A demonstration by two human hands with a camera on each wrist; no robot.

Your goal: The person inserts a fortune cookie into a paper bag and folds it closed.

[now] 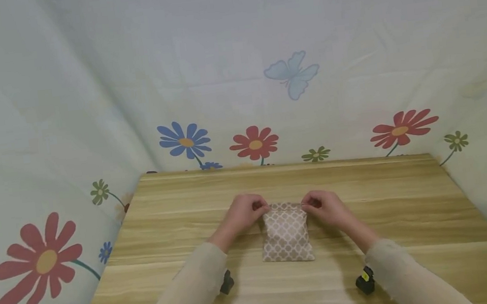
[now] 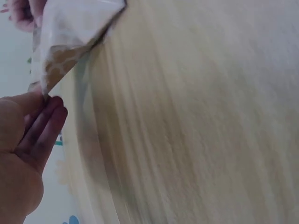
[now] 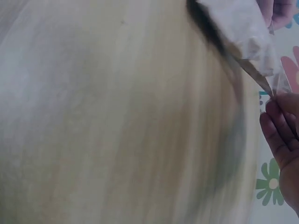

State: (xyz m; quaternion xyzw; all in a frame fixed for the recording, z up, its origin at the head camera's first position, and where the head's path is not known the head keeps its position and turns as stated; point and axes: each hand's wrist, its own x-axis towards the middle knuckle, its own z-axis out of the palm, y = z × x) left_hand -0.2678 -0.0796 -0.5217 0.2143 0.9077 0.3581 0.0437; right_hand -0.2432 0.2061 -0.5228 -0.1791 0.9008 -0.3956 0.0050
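A small cloth pouch (image 1: 286, 236), beige-brown with a white lattice pattern, is at the middle of the wooden table, its slightly gathered top band facing away from me. At the pouch's upper left corner, my left hand (image 1: 246, 213) pinches the edge between thumb and finger. My right hand (image 1: 327, 208) pinches the opposite upper corner the same way. In the left wrist view the pouch (image 2: 77, 23) slants up from the left hand's (image 2: 28, 135) fingertips. The right wrist view has the pouch (image 3: 243, 28) stretching away from the right hand (image 3: 285, 135). Whether a cord lies in the fingers is too small to tell.
The wood-grain table (image 1: 177, 198) spreads around the pouch. A curtain (image 1: 231, 39) with printed flowers and a butterfly rises behind and beside it. Black devices (image 1: 365, 282) sit beneath both wrists, close to the sleeves.
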